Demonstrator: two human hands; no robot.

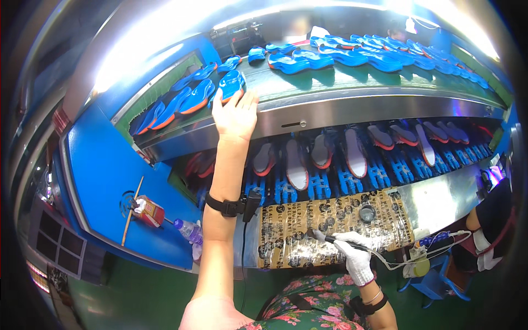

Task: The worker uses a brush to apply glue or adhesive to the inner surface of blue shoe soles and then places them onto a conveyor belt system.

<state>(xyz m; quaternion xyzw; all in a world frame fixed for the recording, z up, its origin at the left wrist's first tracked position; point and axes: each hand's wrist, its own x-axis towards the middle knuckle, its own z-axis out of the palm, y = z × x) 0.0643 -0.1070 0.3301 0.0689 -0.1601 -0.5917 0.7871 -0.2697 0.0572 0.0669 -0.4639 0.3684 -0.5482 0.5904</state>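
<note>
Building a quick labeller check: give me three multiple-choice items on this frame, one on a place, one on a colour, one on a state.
1. Where is the left hand?
A. on a blue shoe sole on the upper belt
B. on the water bottle
C. in the lap

2. What colour is the glove on the right hand?
A. black
B. white
C. orange

3. What is the right hand doing?
A. lying open and empty
B. gripping a thin tool with a cord
C. holding a sole

Answers: 1 A, the fingers rest on the sole at the belt's edge. 2 B, the knit glove is white. 3 B, the fingers close around the tool over the taped board.
</note>
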